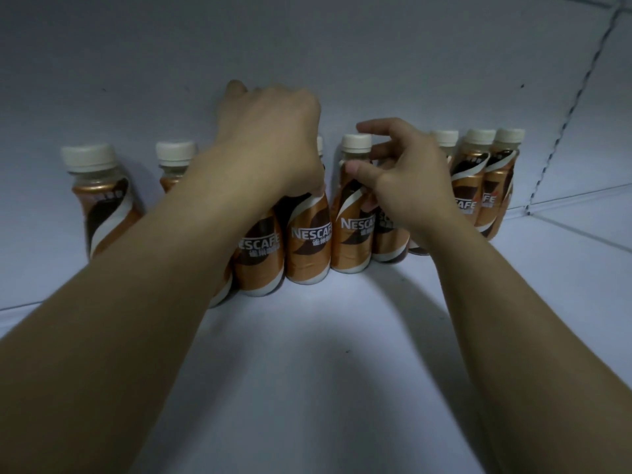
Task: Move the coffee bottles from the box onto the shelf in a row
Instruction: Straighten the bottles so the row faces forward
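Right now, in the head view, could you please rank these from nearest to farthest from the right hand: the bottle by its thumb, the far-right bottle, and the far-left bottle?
From the right hand:
1. Bottle by its thumb, just left.
2. Far-right bottle, at the row's right end.
3. Far-left bottle, beyond the left hand.

a dim white shelf board [307, 388] meets a plain white back panel [307, 46], with a slotted metal upright [561, 131] at right under uneven light.

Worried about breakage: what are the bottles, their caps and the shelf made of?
Bottles: likely plastic, clear at the neck, wrapped in glossy copper-brown printed sleeves. Caps: matte off-white, ribbed, probably plastic. Shelf: smooth white panel, maybe painted metal; uncertain.
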### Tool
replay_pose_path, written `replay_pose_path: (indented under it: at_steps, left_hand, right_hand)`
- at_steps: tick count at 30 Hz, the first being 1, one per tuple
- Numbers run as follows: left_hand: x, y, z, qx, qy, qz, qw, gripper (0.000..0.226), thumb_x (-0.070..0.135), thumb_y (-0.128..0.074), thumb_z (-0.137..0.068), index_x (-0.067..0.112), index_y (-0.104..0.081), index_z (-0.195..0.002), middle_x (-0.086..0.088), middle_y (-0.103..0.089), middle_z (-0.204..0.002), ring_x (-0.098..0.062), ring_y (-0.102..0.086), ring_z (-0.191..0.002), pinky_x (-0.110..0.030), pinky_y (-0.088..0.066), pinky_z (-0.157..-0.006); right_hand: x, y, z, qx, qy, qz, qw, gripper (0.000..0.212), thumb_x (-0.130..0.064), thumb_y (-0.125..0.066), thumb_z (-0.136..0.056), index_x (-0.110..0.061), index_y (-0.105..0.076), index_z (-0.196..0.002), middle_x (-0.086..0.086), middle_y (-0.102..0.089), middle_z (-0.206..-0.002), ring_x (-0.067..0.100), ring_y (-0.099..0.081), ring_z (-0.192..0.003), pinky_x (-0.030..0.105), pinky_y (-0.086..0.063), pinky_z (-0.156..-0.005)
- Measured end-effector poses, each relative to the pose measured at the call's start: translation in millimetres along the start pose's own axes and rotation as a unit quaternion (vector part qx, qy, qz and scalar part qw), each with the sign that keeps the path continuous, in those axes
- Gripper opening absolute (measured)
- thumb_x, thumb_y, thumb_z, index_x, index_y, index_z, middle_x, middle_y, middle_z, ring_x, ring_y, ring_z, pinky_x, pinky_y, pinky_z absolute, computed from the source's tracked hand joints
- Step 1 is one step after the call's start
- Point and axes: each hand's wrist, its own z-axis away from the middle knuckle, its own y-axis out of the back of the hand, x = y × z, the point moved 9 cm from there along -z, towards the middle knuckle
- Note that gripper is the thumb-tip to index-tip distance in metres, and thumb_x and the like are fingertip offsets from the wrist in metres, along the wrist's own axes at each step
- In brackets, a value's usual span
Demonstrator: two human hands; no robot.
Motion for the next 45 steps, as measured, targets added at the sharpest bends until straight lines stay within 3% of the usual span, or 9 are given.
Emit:
replay_pose_path:
  at_steps: [5, 8, 10, 14, 20, 26, 33, 40, 45]
  left_hand:
    - [2.3, -0.4, 0.3, -0.017, 0.006, -0.025, 1.000, 0.045, 0.044, -0.075, -0.071, 0.020, -0.059, -0.104, -0.008, -0.060, -0.093, -0.031, -0.055, -0.091, -0.045, -0.031, -0.093]
    - [6.7, 1.0, 1.1, -0.025, -0.003, -0.022, 0.999, 0.058, 0.050, -0.075, -0.069, 0.020, -0.055, -0.114, -0.009, -0.058, -0.103, -0.033, -0.053, -0.098, -0.045, -0.033, -0.093]
    - [11.7, 9.1, 2.7, 0.004, -0.014, 0.004, 1.000, 0.065, 0.052, -0.074, -0.069, 0.018, -0.053, -0.120, -0.012, -0.057, -0.111, -0.034, -0.052, -0.104, -0.047, -0.035, -0.094]
    - [29.2, 25.5, -2.9, 0.077, -0.037, 0.076, 0.993, 0.061, 0.047, -0.072, -0.072, 0.016, -0.054, -0.122, -0.013, -0.055, -0.114, -0.034, -0.052, -0.104, -0.048, -0.042, -0.092]
    - [76.9, 11.2, -32.3, 0.010, -0.073, 0.094, 0.993, 0.055, 0.039, -0.071, -0.079, 0.023, -0.052, -0.128, -0.006, -0.058, -0.120, -0.030, -0.050, -0.112, -0.046, -0.031, -0.100]
    - [102.7, -14.1, -49.7, -0.075, -0.068, 0.093, 0.990, 0.041, 0.030, -0.069, -0.084, 0.024, -0.057, -0.123, -0.006, -0.061, -0.112, -0.028, -0.053, -0.102, -0.044, -0.037, -0.092]
    - [103.3, -20.2, -50.1, -0.014, -0.122, 0.076, 0.990, 0.042, 0.041, -0.067, -0.081, 0.023, -0.053, -0.117, -0.005, -0.056, -0.101, -0.023, -0.046, -0.089, -0.040, -0.035, -0.085]
    - [112.9, -13.8, -45.9, -0.017, -0.127, 0.182, 0.975, 0.041, 0.043, -0.073, -0.076, 0.019, -0.061, -0.107, -0.003, -0.064, -0.097, -0.024, -0.057, -0.089, -0.040, -0.045, -0.081]
    - [101.4, -14.2, -52.7, 0.020, -0.085, 0.140, 0.986, 0.051, 0.058, -0.073, -0.069, 0.018, -0.062, -0.099, -0.005, -0.064, -0.091, -0.027, -0.057, -0.087, -0.037, -0.041, -0.079]
  right_hand:
    - [-3.2, 0.1, -0.7, -0.019, 0.005, 0.009, 1.000, 0.051, -0.021, -0.072, -0.084, -0.027, -0.053, -0.131, -0.001, -0.065, -0.112, 0.011, -0.068, -0.084, 0.030, -0.060, -0.064]
    - [-11.6, 7.4, -2.1, -0.017, 0.018, 0.063, 0.998, 0.053, -0.026, -0.068, -0.086, -0.029, -0.049, -0.136, 0.000, -0.057, -0.132, 0.012, -0.063, -0.102, 0.028, -0.056, -0.080]
    - [-21.3, 23.6, -7.4, 0.018, 0.025, 0.068, 0.997, 0.043, -0.030, -0.065, -0.088, -0.030, -0.054, -0.129, -0.006, -0.059, -0.125, 0.004, -0.062, -0.100, 0.024, -0.055, -0.078]
    - [-38.7, 61.0, -28.1, 0.078, 0.054, 0.093, 0.991, 0.027, -0.030, -0.061, -0.091, -0.025, -0.059, -0.117, -0.007, -0.065, -0.096, 0.001, -0.067, -0.067, 0.021, -0.057, -0.060]
    - [20.1, 113.4, -25.8, 0.190, 0.009, 0.160, 0.969, 0.029, -0.033, -0.060, -0.090, -0.026, -0.060, -0.119, -0.015, -0.060, -0.102, 0.004, -0.060, -0.089, 0.031, -0.052, -0.086]
    - [64.9, 91.0, -20.5, 0.108, -0.021, 0.199, 0.974, 0.055, -0.053, -0.065, -0.081, -0.024, -0.054, -0.127, -0.006, -0.066, -0.109, 0.010, -0.060, -0.093, 0.032, -0.050, -0.079]
    - [68.6, 78.0, -24.2, 0.128, -0.005, 0.265, 0.956, 0.058, -0.060, -0.072, -0.070, -0.022, -0.056, -0.111, -0.012, -0.053, -0.086, 0.010, -0.050, -0.078, 0.018, -0.025, -0.052]
    - [70.2, 80.6, -24.4, 0.140, -0.027, 0.250, 0.958, 0.047, -0.050, -0.069, -0.075, -0.021, -0.061, -0.111, -0.001, -0.069, -0.101, 0.021, -0.062, -0.092, 0.027, -0.037, -0.067]
    - [80.1, 84.8, -21.3, 0.124, -0.073, 0.142, 0.979, 0.053, -0.040, -0.080, -0.070, -0.022, -0.062, -0.117, -0.006, -0.071, -0.104, 0.014, -0.065, -0.094, 0.037, -0.054, -0.082]
